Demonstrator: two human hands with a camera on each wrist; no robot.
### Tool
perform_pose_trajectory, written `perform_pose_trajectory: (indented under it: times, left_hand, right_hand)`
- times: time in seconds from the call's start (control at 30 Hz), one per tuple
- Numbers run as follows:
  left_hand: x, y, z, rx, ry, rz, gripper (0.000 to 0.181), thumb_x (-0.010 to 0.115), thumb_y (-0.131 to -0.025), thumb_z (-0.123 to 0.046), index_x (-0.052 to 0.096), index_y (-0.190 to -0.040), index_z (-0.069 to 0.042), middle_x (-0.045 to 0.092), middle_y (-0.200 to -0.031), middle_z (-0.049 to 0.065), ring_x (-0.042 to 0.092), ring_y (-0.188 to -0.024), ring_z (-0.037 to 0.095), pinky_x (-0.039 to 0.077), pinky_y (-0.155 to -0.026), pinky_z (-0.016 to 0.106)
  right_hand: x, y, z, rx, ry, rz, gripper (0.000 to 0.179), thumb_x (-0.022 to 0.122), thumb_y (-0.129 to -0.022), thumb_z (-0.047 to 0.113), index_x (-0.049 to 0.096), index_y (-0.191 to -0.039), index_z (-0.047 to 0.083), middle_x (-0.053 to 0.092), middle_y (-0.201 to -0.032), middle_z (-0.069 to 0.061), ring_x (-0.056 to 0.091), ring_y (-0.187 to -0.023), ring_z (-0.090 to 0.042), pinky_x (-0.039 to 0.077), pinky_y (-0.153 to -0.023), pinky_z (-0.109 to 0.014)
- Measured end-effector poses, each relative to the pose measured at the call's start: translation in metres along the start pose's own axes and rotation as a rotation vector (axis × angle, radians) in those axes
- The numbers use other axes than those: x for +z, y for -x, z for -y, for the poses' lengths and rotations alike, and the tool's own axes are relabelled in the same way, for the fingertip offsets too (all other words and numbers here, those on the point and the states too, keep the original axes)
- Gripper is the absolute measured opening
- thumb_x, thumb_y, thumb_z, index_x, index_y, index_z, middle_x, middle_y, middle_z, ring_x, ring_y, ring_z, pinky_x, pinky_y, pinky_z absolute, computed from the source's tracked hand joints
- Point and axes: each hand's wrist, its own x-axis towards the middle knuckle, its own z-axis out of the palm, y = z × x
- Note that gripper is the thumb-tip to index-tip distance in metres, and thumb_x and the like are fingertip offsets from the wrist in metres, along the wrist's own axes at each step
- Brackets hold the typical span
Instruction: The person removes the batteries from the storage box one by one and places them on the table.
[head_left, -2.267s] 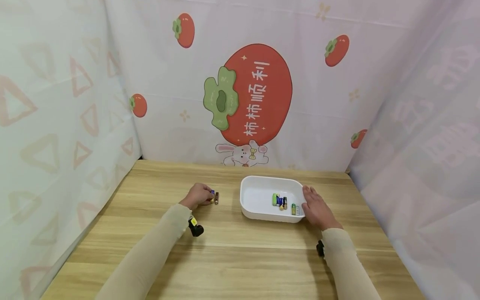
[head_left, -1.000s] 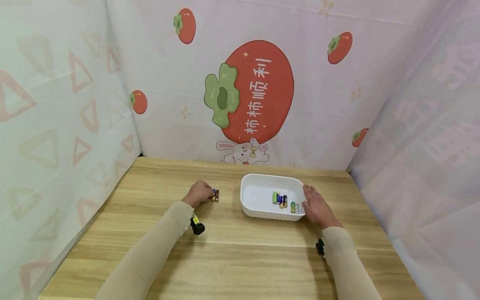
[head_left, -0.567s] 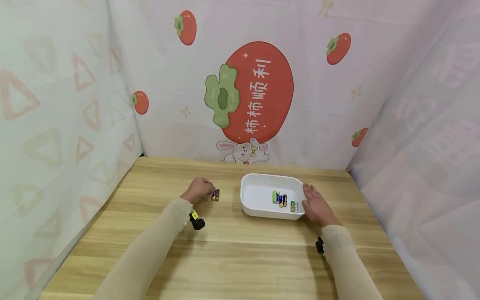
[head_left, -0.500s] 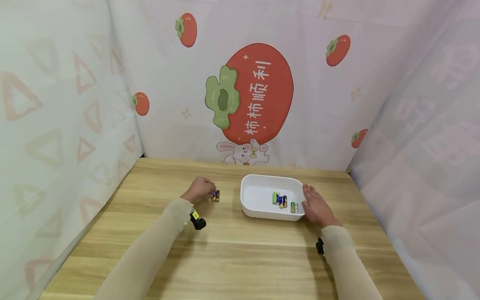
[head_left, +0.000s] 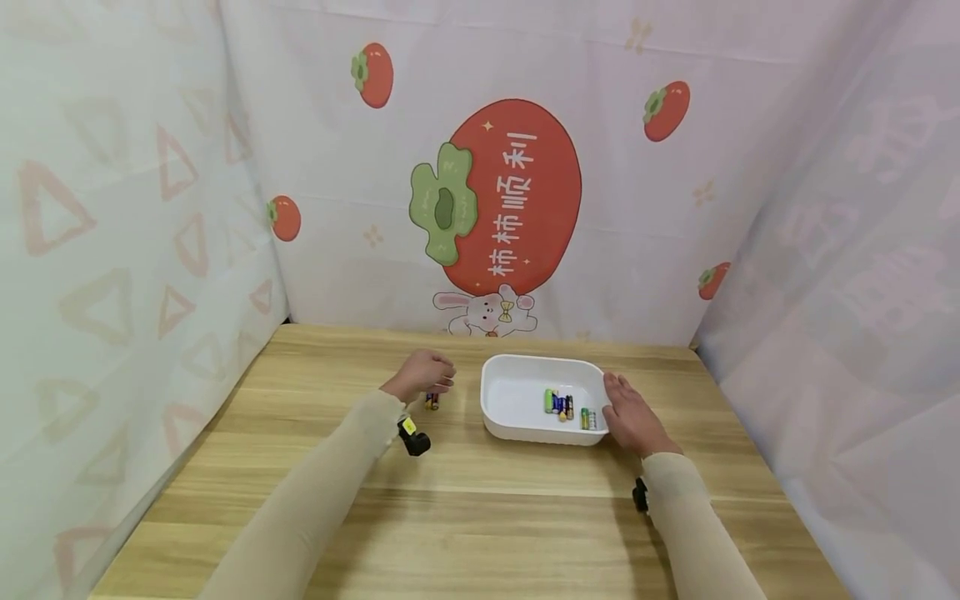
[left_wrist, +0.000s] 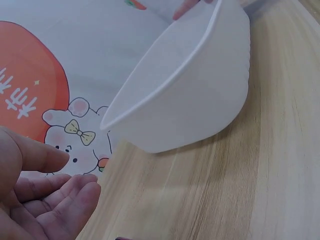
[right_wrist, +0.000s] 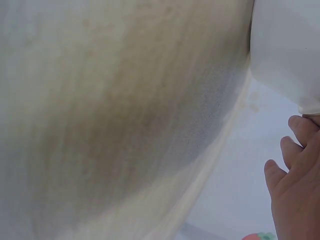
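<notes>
My left hand (head_left: 422, 375) hovers just above and behind a pair of small batteries (head_left: 432, 402) lying side by side on the wooden table. In the left wrist view, its thumb and fingers are apart with nothing between them. The hand partly covers the two batteries, which show dark blue, brown and gold. My right hand (head_left: 636, 417) lies along the right end of a white plastic tray (head_left: 517, 432), fingers extended at its rim. Inside the tray, several batteries (head_left: 559, 404) form a row, and a green-and-silver pair (head_left: 588, 419) sits closer to the right wall.
The tray stands right of centre on the light wooden table (head_left: 480, 525). White printed curtains close off the back and both sides, the rear one showing a large red persimmon (head_left: 525, 200). Black cameras (head_left: 414, 439) are strapped at both wrists.
My left hand has let go of the battery it was setting beside the other and has lifted and shifted right over the pair. The right hand and tray stay in place; the head view tilts slightly.
</notes>
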Motion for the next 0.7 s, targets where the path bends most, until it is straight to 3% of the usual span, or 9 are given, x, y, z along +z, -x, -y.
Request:
perform_pose_trajectory:
  times: [0.23, 0.5, 0.7]
  left_hand:
    - [0.013, -0.001, -0.014, 0.015, -0.002, 0.044, 0.034, 0.057, -0.097, -0.007, 0.056, -0.126, 0.010, 0.058, -0.122, 0.028, 0.065, -0.094, 0.029, 0.058, -0.076, 0.033]
    - [0.036, -0.009, -0.023, 0.042, 0.012, 0.019, 0.026, 0.062, -0.093, -0.003, 0.063, -0.115, 0.010, 0.065, -0.107, 0.022, 0.067, -0.082, 0.023, 0.059, -0.069, 0.031]
    - [0.053, -0.015, -0.028, 0.024, 0.042, 0.046, 0.027, 0.064, -0.092, -0.005, 0.063, -0.116, 0.008, 0.064, -0.113, 0.024, 0.068, -0.087, 0.027, 0.059, -0.068, 0.030]
  right_hand:
    - [0.001, 0.001, 0.001, 0.016, 0.002, 0.011, 0.061, 0.035, -0.101, 0.019, 0.013, -0.151, -0.006, 0.015, -0.157, -0.024, 0.010, -0.144, -0.041, 0.011, -0.116, -0.054]
    - [0.001, 0.001, 0.000, -0.017, -0.012, -0.013, 0.060, 0.036, -0.100, 0.018, 0.015, -0.150, -0.008, 0.018, -0.156, -0.025, 0.012, -0.143, -0.043, 0.013, -0.115, -0.055]
    - [0.001, 0.001, 0.000, -0.031, -0.013, -0.013, 0.060, 0.037, -0.100, 0.017, 0.015, -0.150, -0.010, 0.019, -0.155, -0.026, 0.012, -0.143, -0.043, 0.013, -0.115, -0.056]
